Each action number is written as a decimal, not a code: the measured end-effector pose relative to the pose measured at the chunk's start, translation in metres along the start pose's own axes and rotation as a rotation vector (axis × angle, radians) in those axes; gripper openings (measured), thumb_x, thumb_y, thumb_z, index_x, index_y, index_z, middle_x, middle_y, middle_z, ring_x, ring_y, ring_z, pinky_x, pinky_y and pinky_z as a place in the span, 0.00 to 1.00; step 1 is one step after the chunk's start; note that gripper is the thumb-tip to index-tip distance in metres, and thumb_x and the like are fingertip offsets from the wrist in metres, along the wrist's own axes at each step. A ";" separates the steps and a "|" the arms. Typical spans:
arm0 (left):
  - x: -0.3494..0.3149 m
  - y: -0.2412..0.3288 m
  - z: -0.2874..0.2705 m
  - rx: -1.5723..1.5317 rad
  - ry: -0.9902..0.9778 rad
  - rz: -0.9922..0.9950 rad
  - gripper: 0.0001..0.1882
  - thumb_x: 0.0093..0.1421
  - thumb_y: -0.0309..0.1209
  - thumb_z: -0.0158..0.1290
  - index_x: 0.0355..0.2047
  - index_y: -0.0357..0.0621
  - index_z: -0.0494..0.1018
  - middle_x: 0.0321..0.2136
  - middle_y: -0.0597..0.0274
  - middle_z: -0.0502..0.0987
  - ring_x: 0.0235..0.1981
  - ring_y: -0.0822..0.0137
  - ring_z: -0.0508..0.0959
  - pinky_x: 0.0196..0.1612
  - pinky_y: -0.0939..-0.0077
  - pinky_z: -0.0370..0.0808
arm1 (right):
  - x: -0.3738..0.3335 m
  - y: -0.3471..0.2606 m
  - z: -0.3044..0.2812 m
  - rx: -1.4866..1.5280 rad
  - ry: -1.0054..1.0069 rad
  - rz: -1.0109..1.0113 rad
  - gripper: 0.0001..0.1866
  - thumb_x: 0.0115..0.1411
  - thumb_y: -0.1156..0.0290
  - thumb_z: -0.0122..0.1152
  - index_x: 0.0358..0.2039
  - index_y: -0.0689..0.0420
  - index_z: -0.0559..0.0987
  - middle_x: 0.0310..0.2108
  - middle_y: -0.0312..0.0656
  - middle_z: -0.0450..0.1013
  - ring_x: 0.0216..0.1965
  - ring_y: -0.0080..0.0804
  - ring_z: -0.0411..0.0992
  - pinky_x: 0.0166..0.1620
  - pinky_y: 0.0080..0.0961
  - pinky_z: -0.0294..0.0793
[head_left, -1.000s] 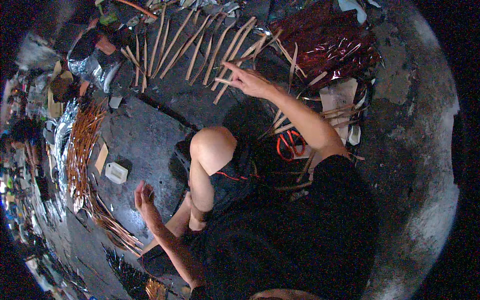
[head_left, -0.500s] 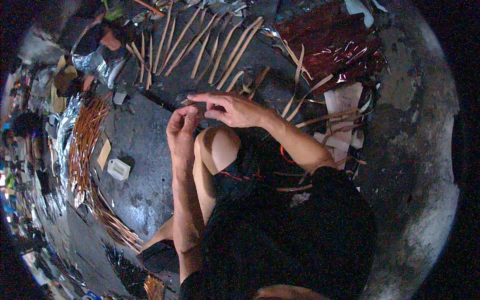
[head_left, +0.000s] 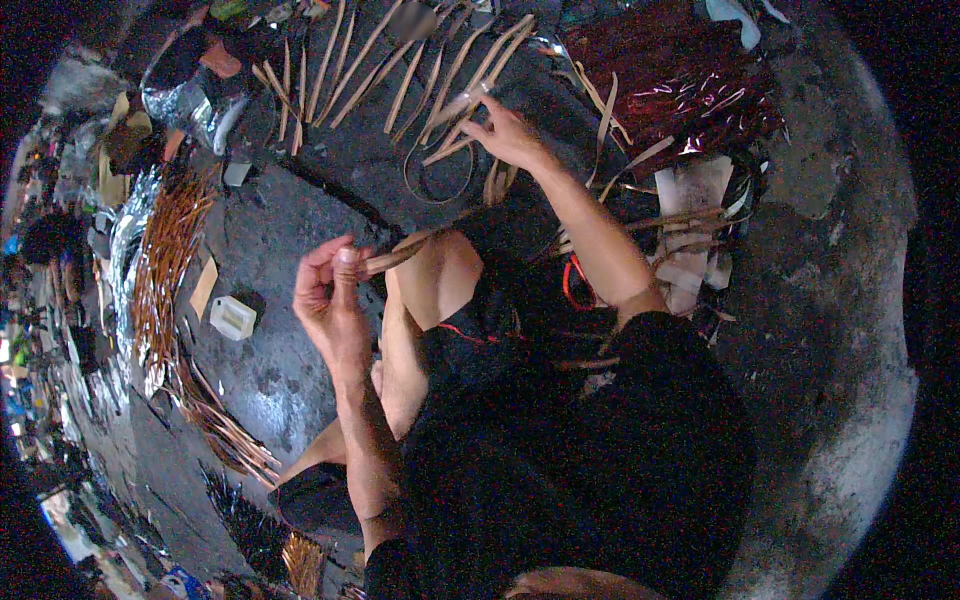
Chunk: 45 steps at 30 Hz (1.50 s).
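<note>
My left hand (head_left: 335,300) is raised in front of my bent knee, thumb and fingers pinched around the end of a flat tan-brown strip (head_left: 400,257). The strip runs rightward across the knee, its far end lost against dark clothing. My right hand (head_left: 512,138) is stretched out over a row of pale flat strips (head_left: 395,85) laid side by side on the dark floor. Its index finger and thumb stand apart. The index fingertip meets one blurred pale strip (head_left: 462,104); whether it touches is hard to tell. Under it, a thin dark strip (head_left: 440,200) curves in a loop.
Dark red glossy sheeting (head_left: 680,80) lies at the far right, near pale flat pieces (head_left: 690,200). A bundle of thin brown rods (head_left: 170,270) rests at left on shiny foil, beside a small whitish block (head_left: 233,317) and a tan card (head_left: 204,288).
My right hand has left the left hand and moved away to the laid-out strips. My left hand has shifted left and slightly nearer, with the strip now showing in its pinch.
</note>
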<state>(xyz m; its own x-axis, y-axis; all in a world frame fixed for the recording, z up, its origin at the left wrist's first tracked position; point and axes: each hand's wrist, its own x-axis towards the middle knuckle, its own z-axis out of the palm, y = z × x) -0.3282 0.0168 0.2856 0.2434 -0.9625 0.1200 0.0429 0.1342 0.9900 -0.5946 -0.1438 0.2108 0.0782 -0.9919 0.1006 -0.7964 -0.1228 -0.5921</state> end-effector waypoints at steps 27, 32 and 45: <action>-0.012 0.129 -0.162 0.461 0.040 0.344 0.17 0.60 0.23 0.50 0.51 0.42 0.70 0.31 0.62 0.79 0.31 0.74 0.77 0.35 0.77 0.74 | -0.084 -0.227 0.053 0.851 -0.218 -0.532 0.17 0.64 0.65 0.51 0.50 0.60 0.70 0.52 0.44 0.67 0.54 0.34 0.64 0.56 0.31 0.62; -0.034 0.120 -0.195 0.571 0.069 0.251 0.20 0.59 0.20 0.49 0.53 0.42 0.69 0.33 0.58 0.79 0.35 0.70 0.79 0.40 0.74 0.76 | -0.132 -0.335 0.080 1.050 -0.738 -0.489 0.12 0.63 0.70 0.52 0.45 0.60 0.72 0.31 0.36 0.74 0.30 0.22 0.71 0.38 0.23 0.72; -0.068 0.132 -0.294 0.353 0.880 0.440 0.11 0.63 0.33 0.50 0.28 0.38 0.73 0.24 0.69 0.74 0.24 0.78 0.71 0.27 0.81 0.68 | -0.137 -0.304 0.188 0.374 -0.665 -0.606 0.14 0.54 0.64 0.66 0.36 0.59 0.76 0.23 0.38 0.73 0.23 0.25 0.70 0.29 0.23 0.69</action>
<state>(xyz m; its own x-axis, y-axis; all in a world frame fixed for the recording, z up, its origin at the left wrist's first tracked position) -0.0542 0.1697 0.3868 0.7945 -0.3147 0.5193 -0.4720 0.2180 0.8542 -0.2510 0.0227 0.2270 0.8259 -0.5597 0.0679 -0.2770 -0.5077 -0.8158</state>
